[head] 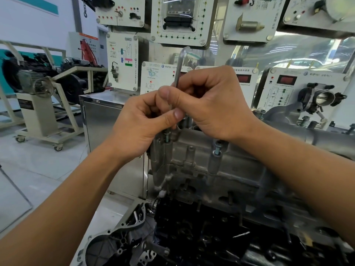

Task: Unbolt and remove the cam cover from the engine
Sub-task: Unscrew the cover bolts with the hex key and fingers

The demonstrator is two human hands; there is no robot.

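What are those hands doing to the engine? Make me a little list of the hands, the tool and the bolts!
left hand: fingers curled, thumb pinching the thin metal tool
right hand: pinching the same tool higher up
tool: stands nearly upright between both hands, its top is blurred
corner bolt: right under the left hand, sticking up partway
second bolt: to the right, also raised, not touched
cam cover: silver, sits on the engine
behind: training panels
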